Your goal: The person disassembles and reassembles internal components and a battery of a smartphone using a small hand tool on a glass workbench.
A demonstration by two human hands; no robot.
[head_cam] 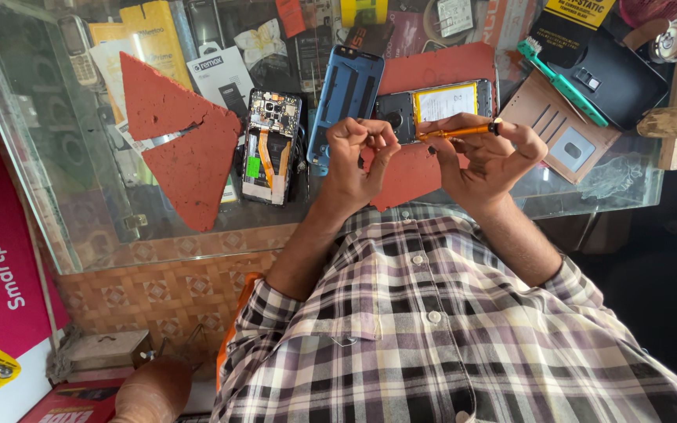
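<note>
Screwdriver (457, 131), orange, lies level across the right hand (489, 160), pinched in its grip; tip points toward the left hand (362, 157). Left grip is curled shut near the tip; contents cannot be told.

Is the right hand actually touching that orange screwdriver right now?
Touching. The head view shows the right hand with its fingers closed around the shaft of the orange screwdriver, held above the glass table.
</note>
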